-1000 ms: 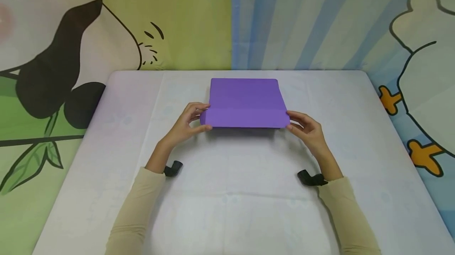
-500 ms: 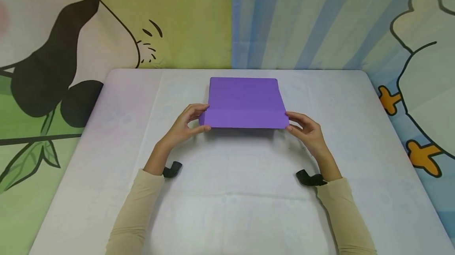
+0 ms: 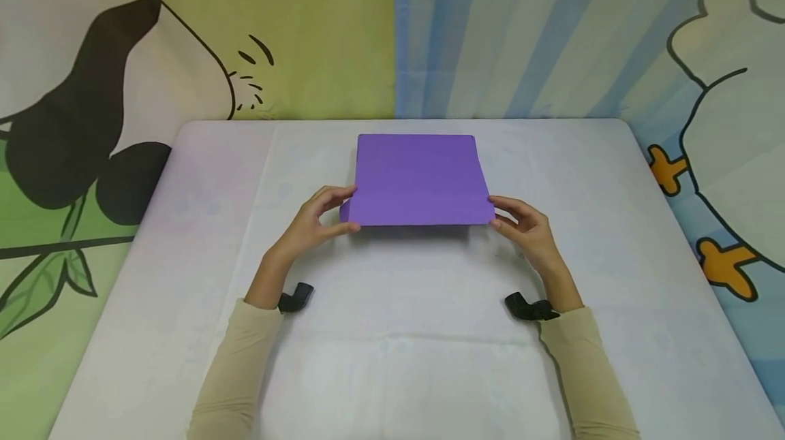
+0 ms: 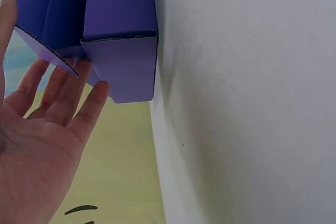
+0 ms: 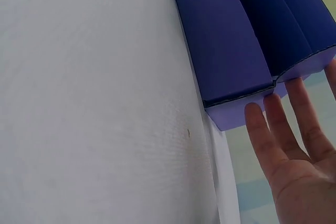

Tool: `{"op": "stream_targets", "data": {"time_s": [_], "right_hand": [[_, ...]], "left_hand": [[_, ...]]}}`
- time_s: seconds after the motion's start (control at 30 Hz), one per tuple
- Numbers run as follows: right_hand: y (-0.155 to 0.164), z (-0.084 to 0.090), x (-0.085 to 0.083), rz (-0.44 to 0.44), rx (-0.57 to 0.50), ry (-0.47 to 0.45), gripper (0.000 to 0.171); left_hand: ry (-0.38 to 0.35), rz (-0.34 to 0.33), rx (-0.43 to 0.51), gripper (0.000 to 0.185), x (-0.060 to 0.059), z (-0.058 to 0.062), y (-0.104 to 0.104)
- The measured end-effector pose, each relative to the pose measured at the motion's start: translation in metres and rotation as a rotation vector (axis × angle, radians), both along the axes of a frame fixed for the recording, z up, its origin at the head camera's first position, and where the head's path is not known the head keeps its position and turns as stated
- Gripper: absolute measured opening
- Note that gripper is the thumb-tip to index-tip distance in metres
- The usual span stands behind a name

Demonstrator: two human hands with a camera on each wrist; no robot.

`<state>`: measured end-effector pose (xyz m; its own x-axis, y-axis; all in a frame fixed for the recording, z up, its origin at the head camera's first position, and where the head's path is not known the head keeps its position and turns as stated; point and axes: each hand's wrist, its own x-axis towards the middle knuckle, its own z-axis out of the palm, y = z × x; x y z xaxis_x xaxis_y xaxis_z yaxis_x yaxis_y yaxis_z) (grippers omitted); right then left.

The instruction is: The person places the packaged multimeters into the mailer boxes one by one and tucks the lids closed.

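Purple box is cut off in both wrist views.

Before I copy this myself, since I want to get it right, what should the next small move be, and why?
Probably ease the lid down evenly: the left hand and right hand hold it at its two near corners, and the left wrist view shows an opening between it and the purple box body.
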<state>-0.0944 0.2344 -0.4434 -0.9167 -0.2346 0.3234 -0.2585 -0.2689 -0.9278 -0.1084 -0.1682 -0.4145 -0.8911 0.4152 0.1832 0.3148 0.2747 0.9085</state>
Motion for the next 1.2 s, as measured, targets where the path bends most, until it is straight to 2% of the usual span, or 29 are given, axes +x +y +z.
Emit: {"op": "stream_targets", "data": {"time_s": [0.27, 0.5, 0.6, 0.77, 0.83, 0.87, 1.0, 1.07, 1.2], "right_hand": [[-0.002, -0.004, 0.002, -0.025, 0.047, 0.013, 0.041], [-0.004, -0.004, 0.0, -0.025, 0.006, 0.036, 0.039], [-0.004, -0.005, -0.001, 0.001, -0.008, 0.032, 0.039], [-0.001, -0.012, -0.002, 0.055, 0.042, -0.01, 0.041], [0.001, -0.014, -0.002, 0.065, 0.067, -0.027, 0.042], [0.001, -0.015, -0.001, 0.073, 0.075, -0.031, 0.044], [0.002, -0.015, -0.001, 0.053, 0.096, -0.026, 0.058], [0.002, -0.014, 0.0, 0.039, 0.096, -0.03, 0.062], [0.003, -0.014, 0.001, 0.018, 0.077, -0.047, 0.054]], "left_hand": [[-0.01, 0.002, 0.034, 0.062, 0.0, -0.003, -0.004], [-0.048, 0.004, 0.041, 0.064, 0.001, -0.002, -0.004], [-0.022, 0.014, 0.014, 0.065, 0.003, -0.004, -0.004], [0.081, 0.034, -0.087, 0.07, 0.006, -0.008, -0.003], [0.092, 0.027, -0.112, 0.07, 0.009, -0.001, 0.0], [0.095, 0.024, -0.113, 0.07, 0.008, -0.001, 0.001], [0.074, 0.01, -0.072, 0.07, 0.007, -0.003, 0.001], [0.064, 0.008, -0.045, 0.071, 0.004, -0.011, -0.001], [0.007, 0.003, -0.025, 0.069, 0.009, 0.003, 0.003]]}}
